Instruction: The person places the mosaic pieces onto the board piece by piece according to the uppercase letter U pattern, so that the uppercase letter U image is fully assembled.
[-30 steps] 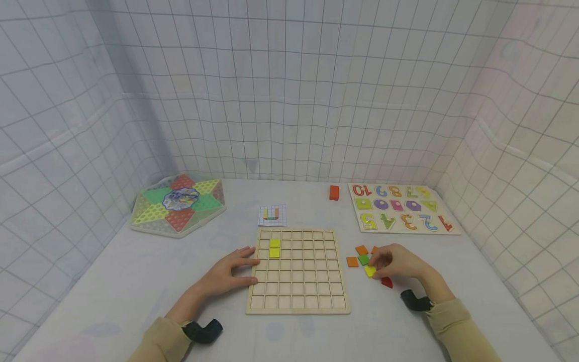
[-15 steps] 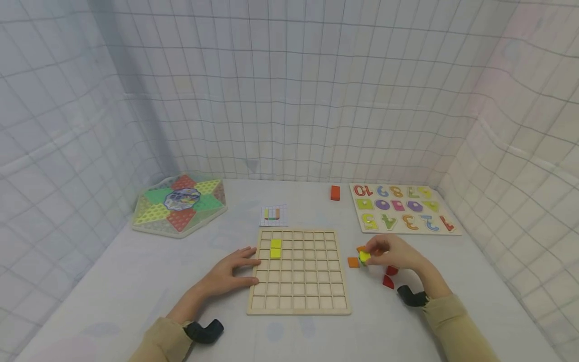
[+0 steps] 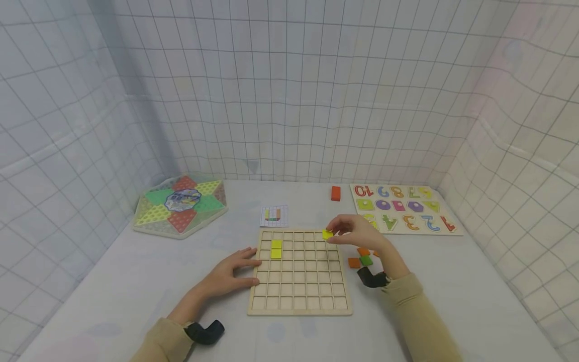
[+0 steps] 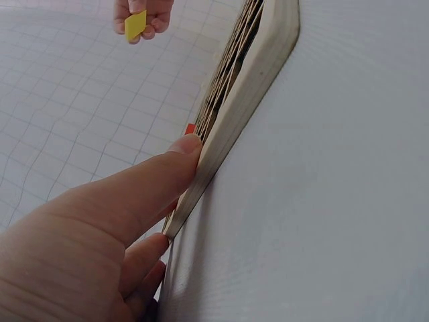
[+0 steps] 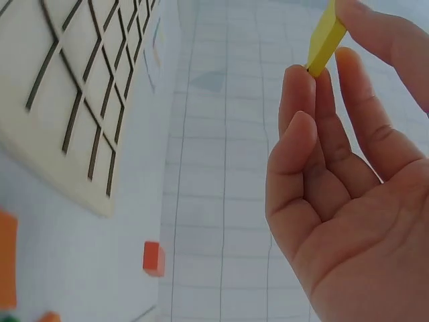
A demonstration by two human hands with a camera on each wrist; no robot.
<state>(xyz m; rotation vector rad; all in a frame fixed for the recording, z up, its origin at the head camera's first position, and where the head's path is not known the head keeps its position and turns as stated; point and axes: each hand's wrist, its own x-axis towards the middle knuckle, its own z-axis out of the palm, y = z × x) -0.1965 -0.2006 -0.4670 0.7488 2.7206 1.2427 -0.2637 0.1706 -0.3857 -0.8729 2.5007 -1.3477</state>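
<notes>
Leaning rightward in right wrist view, a yellow tile [image 5: 326,39] is pinched by the right hand [image 3: 358,233].

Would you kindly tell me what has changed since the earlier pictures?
The right hand has picked up a yellow tile from beside the green tile and carried it leftward and farther away, to near the far right corner of the grid board. Nothing was let go. The left hand stays at the board's left edge, and two placed tiles remain in their cells.
</notes>
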